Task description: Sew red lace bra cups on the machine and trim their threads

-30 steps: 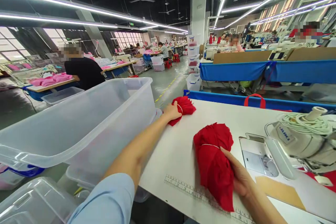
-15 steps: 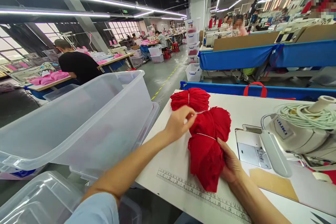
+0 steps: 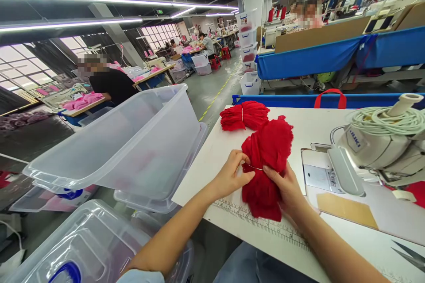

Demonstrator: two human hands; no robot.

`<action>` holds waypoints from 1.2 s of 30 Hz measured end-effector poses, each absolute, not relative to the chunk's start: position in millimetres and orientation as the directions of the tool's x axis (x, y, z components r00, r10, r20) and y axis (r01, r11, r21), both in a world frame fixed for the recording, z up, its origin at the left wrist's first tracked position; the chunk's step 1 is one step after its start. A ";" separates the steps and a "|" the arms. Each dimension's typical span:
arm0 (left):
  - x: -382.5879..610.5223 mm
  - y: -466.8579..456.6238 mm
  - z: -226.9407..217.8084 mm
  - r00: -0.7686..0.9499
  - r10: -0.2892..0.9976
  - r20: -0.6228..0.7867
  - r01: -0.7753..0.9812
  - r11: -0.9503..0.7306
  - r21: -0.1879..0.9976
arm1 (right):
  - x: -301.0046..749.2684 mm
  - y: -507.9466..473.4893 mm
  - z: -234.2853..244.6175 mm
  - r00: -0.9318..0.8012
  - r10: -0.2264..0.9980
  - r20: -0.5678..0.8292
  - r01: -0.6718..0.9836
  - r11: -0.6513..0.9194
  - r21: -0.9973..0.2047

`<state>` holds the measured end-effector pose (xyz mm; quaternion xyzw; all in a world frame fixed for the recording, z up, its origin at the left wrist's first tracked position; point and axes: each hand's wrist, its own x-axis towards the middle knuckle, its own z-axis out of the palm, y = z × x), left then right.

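A bundle of red fabric pieces [image 3: 270, 139], tied round its middle with a thin white string [image 3: 255, 167], is between my hands over the white sewing table [image 3: 202, 181]. My right hand [image 3: 288, 185] grips its right side, thumb on top near the string. At the left edge, my left hand [image 3: 230, 176] has its curled fingers at the string and its thumb lying across the fabric; its fingertips are partly hidden. Behind it lies a second tied red bundle [image 3: 244, 116], touched by neither hand.
To the right stands a sewing machine [image 3: 375, 146] with pale green cord on top. Scissors [image 3: 410, 256] lie at the table's near right. A large clear plastic bin [image 3: 139, 141] stands left of the table, with a lidded clear box [image 3: 86, 239] nearer me. A person in black [image 3: 114, 84] sits beyond.
My left hand has come down from above the bundle to the string at its left edge. My right thumb has moved further over the bundle. The view has shifted slightly.
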<state>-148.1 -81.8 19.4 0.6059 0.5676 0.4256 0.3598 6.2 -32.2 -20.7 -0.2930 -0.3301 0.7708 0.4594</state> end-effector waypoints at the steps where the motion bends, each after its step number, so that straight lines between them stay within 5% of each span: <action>1: -147.4 -82.3 18.3 -0.005 0.999 0.051 0.275 -0.048 0.960 | 6.1 -34.8 -20.8 -0.388 0.917 -0.090 -0.486 -0.287 -0.825; 4: -141.7 -81.0 16.6 -0.014 1.000 0.022 0.052 -0.021 0.998 | 9.7 -44.1 -22.2 -0.422 0.875 0.237 -0.280 0.123 -0.952; 7: -139.7 -76.5 15.0 -0.087 0.996 -0.013 -0.130 0.002 0.992 | 17.8 -49.8 -22.7 -0.521 0.715 0.466 -0.119 0.480 -0.869; 9: -141.9 -73.9 10.8 -0.106 0.983 -0.146 -0.338 0.103 0.935 | 22.2 -48.5 -21.5 -0.481 0.754 0.448 -0.124 0.447 -0.886; 12: -142.9 -73.0 -1.0 -0.019 0.951 -0.309 -0.550 0.248 0.797 | 22.5 -42.5 -18.7 -0.293 0.938 0.184 -0.220 0.122 -0.968; 15: -136.6 -73.9 -11.4 0.070 0.938 -0.340 -0.564 0.318 0.762 | 15.8 -40.1 -18.9 -0.384 0.921 -0.071 -0.379 -0.226 -0.897; 18: -133.3 -74.6 -8.9 -0.018 0.955 -0.296 -0.425 0.260 0.867 | 9.0 -42.4 -22.7 -0.489 0.863 -0.125 -0.413 -0.356 -0.839; 21: -141.8 -74.7 8.1 -0.275 0.943 -0.189 -0.158 0.150 0.976 | 6.4 -44.3 -24.9 -0.456 0.882 -0.119 -0.399 -0.322 -0.858; 24: -150.9 -72.7 26.8 -0.169 0.966 -0.197 0.001 0.200 0.980 | 6.0 -46.7 -23.4 -0.427 0.902 -0.071 -0.348 -0.236 -0.907; 27: -149.9 -65.5 31.8 -0.093 0.995 -0.032 0.133 0.044 0.990 | 7.8 -49.1 -21.2 -0.471 0.882 0.008 -0.292 -0.147 -0.945; 29: -146.8 -59.5 27.0 -0.123 0.992 0.000 0.043 0.006 0.999 | 11.6 -47.8 -20.5 -0.485 0.868 0.107 -0.261 -0.027 -0.965; 34: -144.7 -60.6 13.4 -0.239 0.950 -0.203 -0.293 0.128 0.948 | 22.9 -39.1 -19.1 -0.179 0.902 0.393 0.029 0.404 -0.914; 36: -144.2 -67.8 12.7 -0.308 0.924 -0.229 -0.288 0.139 0.948 | 22.2 -40.2 -18.8 -0.265 0.851 0.453 0.048 0.481 -0.875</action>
